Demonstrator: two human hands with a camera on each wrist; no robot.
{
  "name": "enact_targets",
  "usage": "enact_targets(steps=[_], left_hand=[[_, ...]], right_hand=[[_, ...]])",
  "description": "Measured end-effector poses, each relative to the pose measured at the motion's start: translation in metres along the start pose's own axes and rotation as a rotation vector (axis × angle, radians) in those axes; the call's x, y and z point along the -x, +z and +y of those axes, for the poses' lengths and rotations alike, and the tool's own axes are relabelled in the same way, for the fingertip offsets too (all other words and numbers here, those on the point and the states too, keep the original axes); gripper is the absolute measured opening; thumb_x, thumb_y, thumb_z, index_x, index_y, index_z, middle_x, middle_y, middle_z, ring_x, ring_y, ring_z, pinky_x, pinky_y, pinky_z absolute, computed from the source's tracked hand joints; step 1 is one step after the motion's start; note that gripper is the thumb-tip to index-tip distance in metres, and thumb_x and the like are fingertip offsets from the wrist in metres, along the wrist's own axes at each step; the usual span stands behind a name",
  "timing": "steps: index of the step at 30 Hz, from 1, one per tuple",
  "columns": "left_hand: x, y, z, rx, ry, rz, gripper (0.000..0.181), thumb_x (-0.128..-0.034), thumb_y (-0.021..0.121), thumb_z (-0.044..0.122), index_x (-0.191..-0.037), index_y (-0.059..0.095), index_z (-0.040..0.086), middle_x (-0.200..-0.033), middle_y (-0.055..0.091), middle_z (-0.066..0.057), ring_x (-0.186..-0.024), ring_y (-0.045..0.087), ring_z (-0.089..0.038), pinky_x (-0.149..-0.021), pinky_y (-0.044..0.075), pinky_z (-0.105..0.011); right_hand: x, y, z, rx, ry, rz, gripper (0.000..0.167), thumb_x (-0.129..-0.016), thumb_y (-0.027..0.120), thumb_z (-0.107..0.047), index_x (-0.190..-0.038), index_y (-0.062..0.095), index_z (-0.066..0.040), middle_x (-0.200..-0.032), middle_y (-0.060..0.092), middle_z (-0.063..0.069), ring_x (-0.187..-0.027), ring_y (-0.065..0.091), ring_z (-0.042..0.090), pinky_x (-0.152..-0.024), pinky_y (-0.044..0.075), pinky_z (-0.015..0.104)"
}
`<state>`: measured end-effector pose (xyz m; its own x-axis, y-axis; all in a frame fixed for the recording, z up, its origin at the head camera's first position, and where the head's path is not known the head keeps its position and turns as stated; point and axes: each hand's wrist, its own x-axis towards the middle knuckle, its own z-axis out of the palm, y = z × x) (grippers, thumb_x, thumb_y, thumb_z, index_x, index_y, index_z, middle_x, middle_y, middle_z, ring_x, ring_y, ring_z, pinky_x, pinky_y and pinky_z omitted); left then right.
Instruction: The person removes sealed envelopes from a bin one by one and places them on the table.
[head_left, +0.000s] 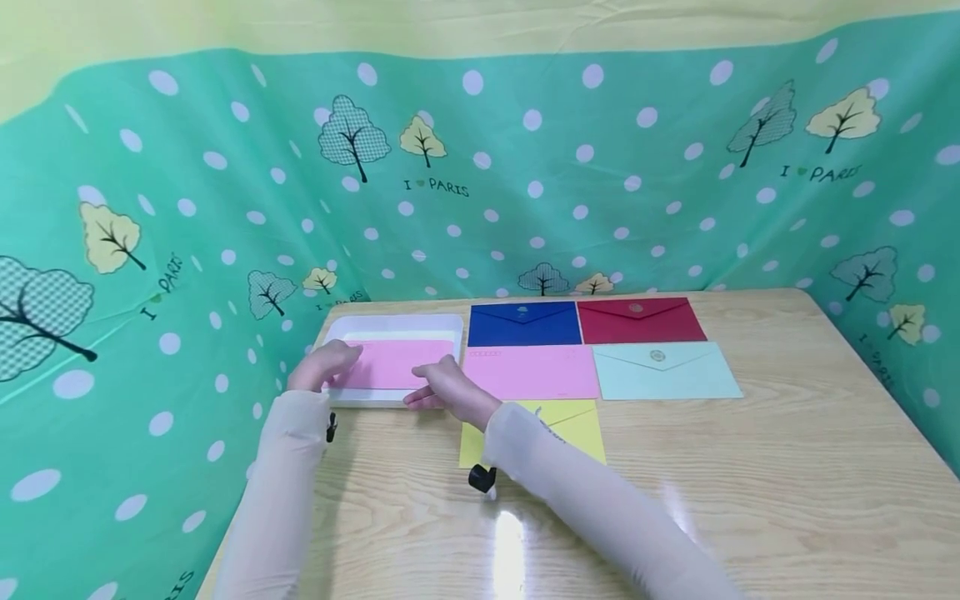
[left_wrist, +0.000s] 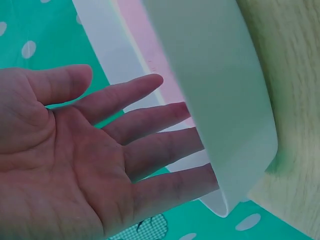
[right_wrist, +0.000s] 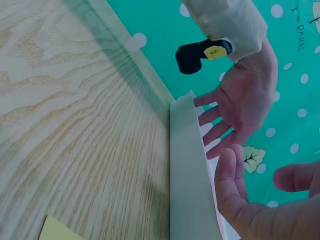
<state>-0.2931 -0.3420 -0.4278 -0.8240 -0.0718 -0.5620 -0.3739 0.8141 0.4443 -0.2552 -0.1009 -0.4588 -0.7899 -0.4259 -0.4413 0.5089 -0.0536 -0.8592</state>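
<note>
A pink envelope (head_left: 393,364) lies inside a white tray (head_left: 352,326) at the back left of the table. My left hand (head_left: 327,367) is at the tray's left end. In the left wrist view, that left hand (left_wrist: 100,145) has straight, spread fingers whose tips pass behind the tray's wall (left_wrist: 220,95). Over the tray's front right corner is my right hand (head_left: 452,387), its thumb apart from its fingers. The right wrist view shows the right fingers (right_wrist: 231,177) beside the tray wall (right_wrist: 187,165), holding nothing visible. Whether either hand touches the pink envelope is unclear.
Right of the tray lie a blue envelope (head_left: 525,330), a red envelope (head_left: 645,325), a second pink envelope (head_left: 532,375) and a mint envelope (head_left: 667,379). My right forearm partly covers a yellow envelope (head_left: 577,429). A green dotted curtain (head_left: 510,217) surrounds the wooden table (head_left: 787,450).
</note>
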Motion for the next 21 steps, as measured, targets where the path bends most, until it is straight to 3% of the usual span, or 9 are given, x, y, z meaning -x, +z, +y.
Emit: enact_targets(steps=[2, 6, 9, 13, 17, 21], left_hand=[[-0.0012, 0.0008, -0.0021, 0.012, -0.004, -0.006, 0.055, -0.1133, 0.028, 0.034, -0.119, 0.053, -0.014, -0.142, 0.046, -0.041, -0.133, 0.045, -0.061, -0.108, 0.04, -0.068], [-0.0037, 0.0017, -0.0054, 0.005, 0.006, -0.01, 0.056, -0.1132, 0.03, 0.031, -0.135, 0.051, -0.016, -0.144, 0.046, -0.041, -0.132, 0.046, -0.06, -0.109, 0.04, -0.066], [-0.0041, 0.0017, -0.0059, -0.024, 0.018, -0.008, 0.055, -0.1129, 0.029, 0.031, -0.121, 0.055, -0.017, -0.134, 0.054, -0.038, -0.127, 0.052, -0.057, -0.109, 0.041, -0.064], [-0.0031, 0.0005, -0.0069, -0.029, 0.022, -0.004, 0.049, -0.1129, 0.029, 0.032, -0.09, 0.054, -0.005, -0.119, 0.058, -0.032, -0.121, 0.055, -0.052, -0.108, 0.041, -0.064], [-0.0044, 0.0, -0.0094, -0.023, 0.019, -0.004, 0.049, -0.1132, 0.03, 0.032, -0.084, 0.053, 0.001, -0.107, 0.058, -0.026, -0.109, 0.058, -0.045, -0.104, 0.043, -0.062], [-0.0063, 0.001, -0.0088, -0.017, 0.007, -0.004, 0.049, -0.1131, 0.03, 0.033, -0.085, 0.053, 0.0, -0.101, 0.056, -0.022, -0.097, 0.055, -0.037, -0.098, 0.045, -0.057]], right_hand=[[-0.0001, -0.0002, -0.0004, 0.0, -0.007, -0.006, 0.073, -0.108, 0.053, -0.01, -0.16, 0.006, 0.009, -0.156, 0.032, 0.032, -0.076, 0.074, 0.024, -0.092, 0.058, 0.045], [0.0, -0.0006, -0.0001, 0.004, -0.016, 0.013, 0.074, -0.108, 0.054, -0.009, -0.16, 0.005, 0.009, -0.155, 0.03, 0.031, -0.075, 0.073, 0.024, -0.086, 0.061, 0.041], [0.0002, -0.001, -0.0004, 0.006, -0.03, 0.053, 0.074, -0.107, 0.055, -0.009, -0.161, 0.008, 0.009, -0.154, 0.032, 0.03, -0.075, 0.072, 0.024, -0.08, 0.062, 0.037], [-0.0001, -0.0002, -0.0015, 0.016, -0.073, 0.116, 0.078, -0.106, 0.058, -0.01, -0.164, 0.008, 0.006, -0.152, 0.039, 0.028, -0.076, 0.071, 0.023, -0.077, 0.062, 0.034], [-0.0005, 0.0002, -0.0014, 0.076, -0.097, 0.125, 0.081, -0.105, 0.06, -0.012, -0.164, 0.007, 0.006, -0.135, 0.055, 0.026, -0.077, 0.07, 0.022, -0.08, 0.061, 0.036], [-0.0038, -0.0029, 0.0005, 0.182, -0.108, 0.113, 0.068, -0.107, 0.057, -0.012, -0.159, 0.02, 0.013, -0.121, 0.06, 0.026, -0.071, 0.068, 0.02, -0.076, 0.061, 0.035]])
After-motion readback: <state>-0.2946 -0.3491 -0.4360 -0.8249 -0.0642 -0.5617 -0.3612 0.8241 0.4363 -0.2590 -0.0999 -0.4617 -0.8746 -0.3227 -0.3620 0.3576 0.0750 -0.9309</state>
